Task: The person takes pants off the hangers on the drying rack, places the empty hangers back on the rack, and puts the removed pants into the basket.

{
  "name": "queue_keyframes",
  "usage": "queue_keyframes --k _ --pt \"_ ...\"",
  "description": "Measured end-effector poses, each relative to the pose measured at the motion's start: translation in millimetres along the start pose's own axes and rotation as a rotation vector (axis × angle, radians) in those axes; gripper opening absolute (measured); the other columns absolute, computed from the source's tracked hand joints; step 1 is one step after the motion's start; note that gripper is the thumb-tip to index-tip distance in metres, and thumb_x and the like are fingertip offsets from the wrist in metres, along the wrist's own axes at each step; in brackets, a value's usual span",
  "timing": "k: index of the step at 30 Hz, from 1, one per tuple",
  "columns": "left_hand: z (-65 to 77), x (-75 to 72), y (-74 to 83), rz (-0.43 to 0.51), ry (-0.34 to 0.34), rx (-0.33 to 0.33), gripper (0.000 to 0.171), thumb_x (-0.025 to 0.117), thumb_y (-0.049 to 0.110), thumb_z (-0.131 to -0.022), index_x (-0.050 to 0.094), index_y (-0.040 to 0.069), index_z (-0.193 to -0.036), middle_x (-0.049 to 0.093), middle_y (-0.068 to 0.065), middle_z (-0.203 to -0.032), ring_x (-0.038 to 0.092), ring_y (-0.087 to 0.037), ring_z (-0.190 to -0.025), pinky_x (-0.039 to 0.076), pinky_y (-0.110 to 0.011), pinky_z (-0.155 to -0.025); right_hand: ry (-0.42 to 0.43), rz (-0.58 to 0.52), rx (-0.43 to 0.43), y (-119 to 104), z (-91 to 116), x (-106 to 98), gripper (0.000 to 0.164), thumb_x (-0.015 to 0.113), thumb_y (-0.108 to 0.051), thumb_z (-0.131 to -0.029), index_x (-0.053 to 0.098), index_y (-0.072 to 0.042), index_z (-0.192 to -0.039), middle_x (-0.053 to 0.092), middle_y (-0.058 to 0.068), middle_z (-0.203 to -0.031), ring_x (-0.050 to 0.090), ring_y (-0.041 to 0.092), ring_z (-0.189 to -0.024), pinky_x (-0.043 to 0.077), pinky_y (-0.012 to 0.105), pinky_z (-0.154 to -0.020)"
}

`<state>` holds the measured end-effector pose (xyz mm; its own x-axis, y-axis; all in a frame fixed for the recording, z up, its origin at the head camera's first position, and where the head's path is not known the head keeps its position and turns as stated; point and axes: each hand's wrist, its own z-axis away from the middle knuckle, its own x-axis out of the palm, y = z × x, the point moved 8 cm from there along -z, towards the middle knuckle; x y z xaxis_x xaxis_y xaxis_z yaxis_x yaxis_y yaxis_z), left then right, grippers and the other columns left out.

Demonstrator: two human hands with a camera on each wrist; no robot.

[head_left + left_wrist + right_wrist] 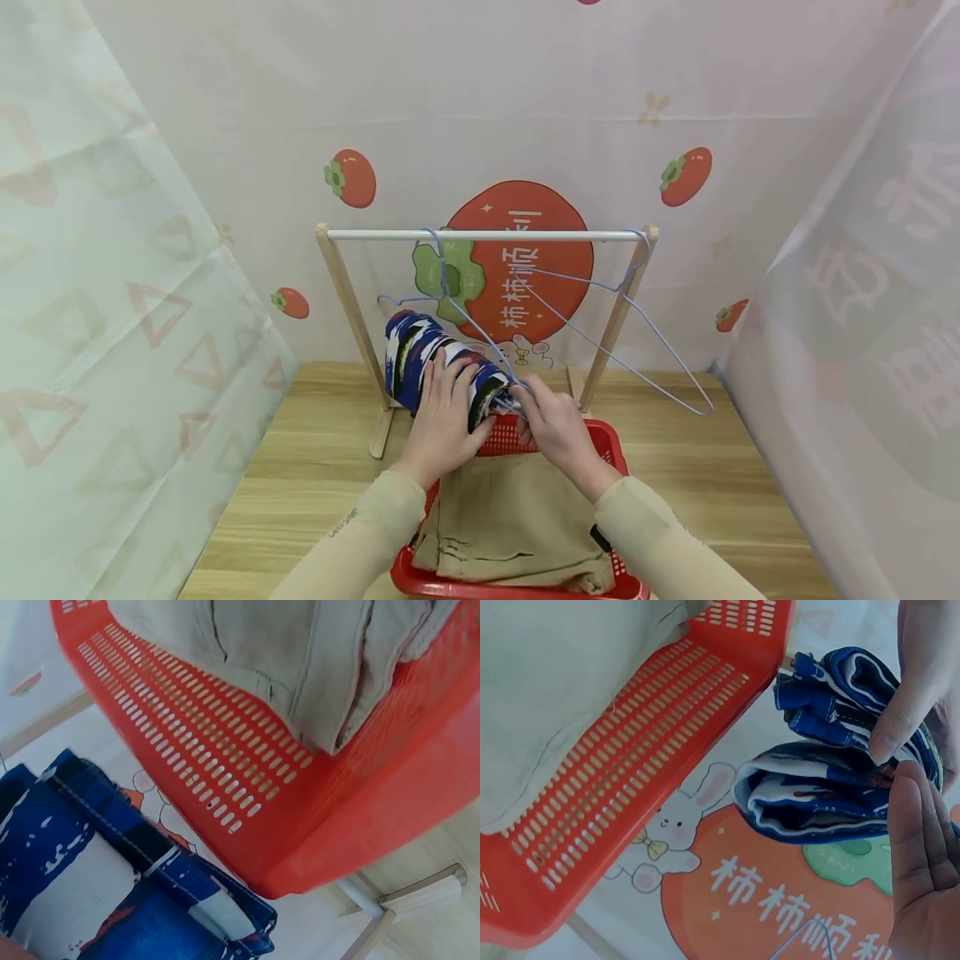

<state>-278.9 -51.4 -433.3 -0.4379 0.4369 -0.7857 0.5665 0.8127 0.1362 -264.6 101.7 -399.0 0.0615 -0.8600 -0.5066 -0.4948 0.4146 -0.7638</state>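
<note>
A folded blue, white and black patterned garment (427, 350) hangs at the left hanger (468, 318), above the basket's back rim. My left hand (442, 412) grips the garment, its fingers spread over the front and its thumb at the lower edge. Beside it, my right hand (555, 425) pinches the hanger's lower right corner, close to the cloth's end. Open folds of the garment (802, 791) face the right wrist camera, and the left thumb presses on them. In the left wrist view, the garment's stitched edge (142, 862) hangs next to the basket.
A red perforated basket (615, 446) stands on the wooden table (300, 475) in front, holding a folded beige garment (517, 517). Behind it is a wooden rack with a white rail (525, 236). A second blue hanger (667, 333) hangs at the rail's right end.
</note>
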Motion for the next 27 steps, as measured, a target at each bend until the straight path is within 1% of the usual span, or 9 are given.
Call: queue_keyframes --k 3,8,11,13,17,19,21,24,27 --pt "6.4 -3.7 4.5 -0.032 0.057 0.009 0.082 0.080 0.038 -0.082 0.042 0.003 -0.146 0.035 -0.023 -0.155 0.017 -0.057 -0.149 0.017 -0.070 -0.119 0.021 -0.051 0.016 -1 3 -1 0.013 0.053 -0.014 -0.107 0.059 -0.004 -0.112 0.062 0.001 -0.064 0.062 0.010 -0.048 0.055 0.024 -0.049" --pt "21.4 -6.3 7.4 -0.052 0.128 -0.011 0.097 0.084 0.042 -0.078 0.037 0.007 -0.156 0.027 -0.024 -0.159 0.016 -0.058 -0.148 0.017 -0.076 -0.115 0.046 -0.131 0.056 -3 8 -2 0.020 0.050 -0.019 -0.108 0.061 -0.002 -0.110 0.064 0.009 -0.065 0.066 0.026 -0.050 0.058 0.029 -0.048" --pt "32.2 -6.4 7.9 -0.033 0.158 -0.002 0.107 0.086 0.044 -0.075 0.031 0.006 -0.159 0.026 -0.025 -0.159 0.017 -0.058 -0.148 0.019 -0.077 -0.114 0.055 -0.157 0.076 -2 9 -2 0.022 0.049 -0.021 -0.109 0.062 -0.003 -0.108 0.065 0.010 -0.065 0.067 0.028 -0.050 0.059 0.038 -0.049" --pt "40.0 -7.1 8.6 -0.015 0.175 0.028 0.109 0.087 0.045 -0.074 0.031 0.003 -0.158 0.027 -0.026 -0.159 0.019 -0.059 -0.148 0.021 -0.077 -0.112 0.062 -0.168 0.087 -3 11 -3 0.023 0.049 -0.022 -0.109 0.063 -0.004 -0.107 0.065 0.010 -0.064 0.067 0.028 -0.050 0.059 0.042 -0.049" --pt "53.8 -5.1 7.7 -0.015 0.124 0.086 0.113 0.080 0.058 -0.078 0.026 0.001 -0.159 0.021 -0.025 -0.164 0.016 -0.056 -0.149 0.021 -0.074 -0.115 0.071 -0.192 0.096 -5 12 -5 0.021 0.050 -0.021 -0.109 0.063 -0.005 -0.106 0.066 0.010 -0.063 0.067 0.026 -0.049 0.058 0.039 -0.047" --pt "59.7 -3.4 6.6 -0.027 0.094 0.116 0.115 0.081 0.059 -0.078 0.025 0.002 -0.160 0.019 -0.024 -0.166 0.016 -0.056 -0.150 0.020 -0.073 -0.116 0.075 -0.206 0.101 -7 14 -6 0.022 0.050 -0.021 -0.109 0.063 -0.003 -0.106 0.066 0.010 -0.063 0.067 0.026 -0.048 0.058 0.036 -0.046" --pt "64.5 -2.8 5.2 -0.042 0.089 0.148 0.116 0.086 0.055 -0.074 0.027 0.002 -0.159 0.019 -0.024 -0.166 0.017 -0.057 -0.149 0.020 -0.073 -0.116 0.078 -0.223 0.110 -8 15 -8 0.021 0.050 -0.021 -0.109 0.063 -0.004 -0.107 0.066 0.010 -0.063 0.067 0.026 -0.048 0.058 0.034 -0.046" --pt "67.7 -3.3 2.0 -0.076 0.120 0.185 0.118 0.094 0.041 -0.065 0.031 0.003 -0.157 0.023 -0.026 -0.164 0.021 -0.060 -0.146 0.021 -0.075 -0.114 0.078 -0.249 0.125 -7 17 -10 0.021 0.050 -0.021 -0.109 0.063 -0.005 -0.108 0.067 0.011 -0.064 0.068 0.026 -0.049 0.058 0.035 -0.046" --pt "66.8 -3.1 -2.3 -0.106 0.124 0.188 0.119 0.097 0.035 -0.062 0.032 0.008 -0.158 0.022 -0.025 -0.165 0.021 -0.060 -0.146 0.020 -0.076 -0.114 0.068 -0.276 0.134 -6 19 -11 0.021 0.049 -0.022 -0.109 0.063 -0.006 -0.107 0.068 0.013 -0.065 0.069 0.028 -0.050 0.058 0.037 -0.047"
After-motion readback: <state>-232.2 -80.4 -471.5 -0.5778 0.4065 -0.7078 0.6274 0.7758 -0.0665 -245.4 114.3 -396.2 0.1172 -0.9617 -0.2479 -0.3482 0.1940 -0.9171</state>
